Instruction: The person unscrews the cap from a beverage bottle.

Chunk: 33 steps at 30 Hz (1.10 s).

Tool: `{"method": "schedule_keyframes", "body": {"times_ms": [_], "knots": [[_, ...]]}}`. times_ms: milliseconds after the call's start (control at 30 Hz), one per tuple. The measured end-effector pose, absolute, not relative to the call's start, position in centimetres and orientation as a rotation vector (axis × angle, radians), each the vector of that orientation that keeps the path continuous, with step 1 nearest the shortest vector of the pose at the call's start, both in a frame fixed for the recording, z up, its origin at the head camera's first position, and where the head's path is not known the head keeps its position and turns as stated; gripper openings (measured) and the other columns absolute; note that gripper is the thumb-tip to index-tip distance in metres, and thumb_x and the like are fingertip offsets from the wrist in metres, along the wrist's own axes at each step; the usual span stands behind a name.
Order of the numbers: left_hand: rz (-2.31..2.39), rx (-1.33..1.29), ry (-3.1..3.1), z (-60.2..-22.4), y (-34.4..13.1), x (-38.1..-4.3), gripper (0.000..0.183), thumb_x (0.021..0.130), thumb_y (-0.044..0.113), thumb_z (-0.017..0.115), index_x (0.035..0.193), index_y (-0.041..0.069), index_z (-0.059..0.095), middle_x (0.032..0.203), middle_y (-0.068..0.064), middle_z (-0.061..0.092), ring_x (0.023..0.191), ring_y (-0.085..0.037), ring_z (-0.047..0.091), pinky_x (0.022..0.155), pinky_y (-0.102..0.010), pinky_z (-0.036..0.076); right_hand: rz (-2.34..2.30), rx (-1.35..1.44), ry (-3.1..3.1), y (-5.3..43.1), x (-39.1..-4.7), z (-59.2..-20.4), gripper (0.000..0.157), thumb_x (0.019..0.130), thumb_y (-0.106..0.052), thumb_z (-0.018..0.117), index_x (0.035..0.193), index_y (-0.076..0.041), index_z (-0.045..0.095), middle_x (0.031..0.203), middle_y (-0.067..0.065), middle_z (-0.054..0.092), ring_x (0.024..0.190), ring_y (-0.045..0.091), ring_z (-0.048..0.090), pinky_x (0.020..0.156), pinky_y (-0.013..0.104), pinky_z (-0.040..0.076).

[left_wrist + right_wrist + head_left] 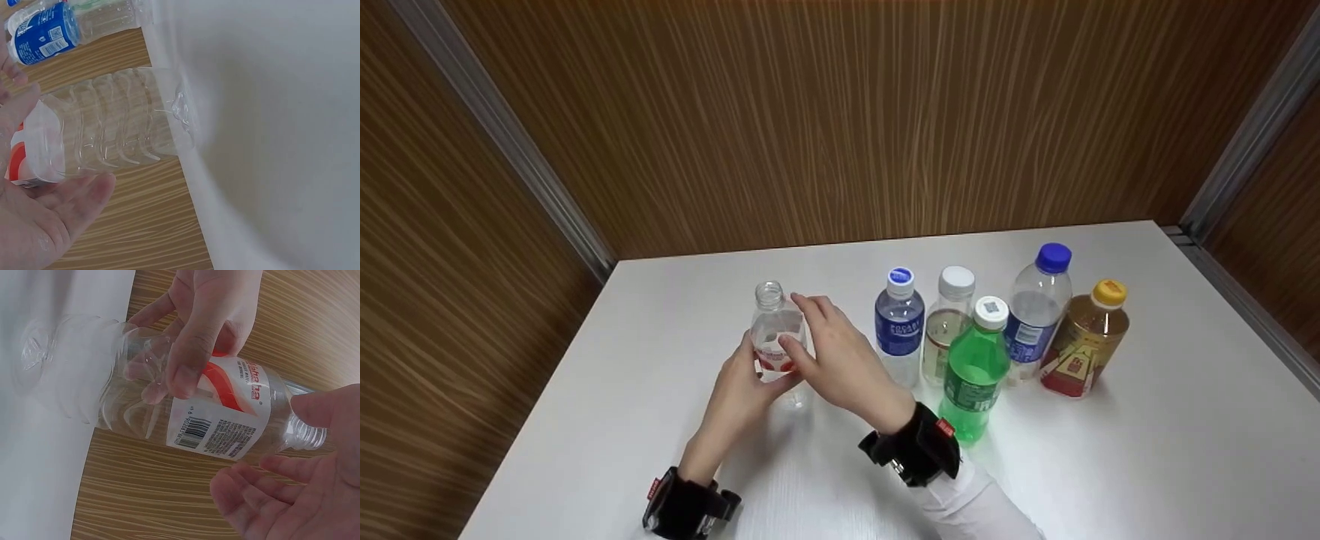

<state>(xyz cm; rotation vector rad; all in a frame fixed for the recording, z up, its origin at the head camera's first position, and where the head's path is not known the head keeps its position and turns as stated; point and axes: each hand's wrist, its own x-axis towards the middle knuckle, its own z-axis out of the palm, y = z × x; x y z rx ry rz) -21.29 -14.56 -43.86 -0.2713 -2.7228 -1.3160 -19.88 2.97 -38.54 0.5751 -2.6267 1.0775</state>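
A clear plastic water bottle [777, 324] with a red-and-white label stands upright, its threaded neck [309, 433] bare of a cap. My left hand [739, 386] grips it around the label, thumb across the front in the right wrist view. Past the left fingers, the ribbed lower part of the bottle [118, 121] shows down to its base, close over the white table. My right hand [844, 364] is beside the bottle's upper part with fingers extended. Its thumb overlaps the bottle's shoulder in the right wrist view, and its fingertips are right by the side.
Capped bottles stand grouped to the right: a blue-labelled one [900, 326], a clear one with a white cap [956, 283], a green one [976, 367], a blue-capped one [1039, 300] and an amber one [1084, 341]. Wood-grain panels [847, 127] enclose the white table [660, 322].
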Motion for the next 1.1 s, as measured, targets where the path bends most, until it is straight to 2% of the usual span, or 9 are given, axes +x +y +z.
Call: {"method": "schedule_keyframes", "body": {"times_ms": [133, 367, 533, 700, 833, 1100], "knots": [[-1.319, -0.269, -2.717, -43.8, -14.6, -21.3, 0.072, 0.084, 0.027, 0.089, 0.142, 0.007, 0.052, 0.124, -0.013, 0.072, 0.112, -0.028, 0.067, 0.093, -0.046, 0.056, 1.062, 0.582, -2.622, 3.0, -19.8, -38.5, 0.060, 0.106, -0.033, 0.061, 0.155, -0.003, 0.046, 0.146, 0.016, 0.059, 0.135, 0.032, 0.060, 0.117, 0.048, 0.050], [-1.321, -0.260, -2.714, -43.5, -14.6, -21.3, 0.088, 0.083, 0.030, 0.089, 0.153, 0.006, 0.042, 0.134, -0.014, 0.069, 0.107, -0.027, 0.065, 0.088, -0.039, 0.055, 1.053, 0.600, -2.586, 3.2, -19.5, -38.3, 0.058, 0.105, -0.033, 0.061, 0.154, -0.003, 0.047, 0.144, 0.016, 0.059, 0.135, 0.032, 0.060, 0.116, 0.048, 0.050], [-1.339, -0.222, -2.703, -43.0, -14.8, -21.3, 0.105, 0.083, 0.037, 0.089, 0.164, 0.007, 0.028, 0.151, -0.018, 0.059, 0.126, -0.033, 0.063, 0.102, -0.051, 0.057, 1.055, 0.599, -2.566, 3.6, -19.1, -37.8, 0.059, 0.105, -0.034, 0.062, 0.154, -0.005, 0.047, 0.144, 0.015, 0.059, 0.134, 0.031, 0.060, 0.115, 0.048, 0.051], [-1.375, -0.171, -2.642, -42.1, -15.0, -21.0, 0.113, 0.083, 0.038, 0.090, 0.167, 0.007, 0.019, 0.162, -0.022, 0.046, 0.148, -0.040, 0.050, 0.113, -0.057, 0.053, 1.044, 0.619, -2.512, 3.9, -18.4, -37.0, 0.059, 0.105, -0.034, 0.062, 0.154, -0.005, 0.048, 0.145, 0.014, 0.059, 0.135, 0.031, 0.060, 0.115, 0.048, 0.051], [-1.327, -0.184, -2.542, -41.1, -15.1, -20.3, 0.112, 0.083, 0.031, 0.091, 0.166, 0.006, 0.020, 0.165, -0.020, 0.044, 0.152, -0.040, 0.046, 0.114, -0.058, 0.051, 1.013, 0.638, -2.467, 4.4, -17.4, -36.2, 0.058, 0.105, -0.035, 0.063, 0.153, -0.006, 0.049, 0.145, 0.013, 0.059, 0.135, 0.030, 0.060, 0.114, 0.048, 0.052], [-1.114, -0.332, -2.263, -39.4, -14.2, -18.0, 0.106, 0.076, 0.022, 0.095, 0.160, 0.000, 0.033, 0.160, -0.022, 0.047, 0.148, -0.041, 0.047, 0.112, -0.060, 0.051, 0.952, 0.715, -2.366, 6.6, -14.3, -34.3, 0.057, 0.103, -0.035, 0.066, 0.152, -0.008, 0.052, 0.146, 0.009, 0.060, 0.136, 0.024, 0.059, 0.115, 0.043, 0.052]]}}
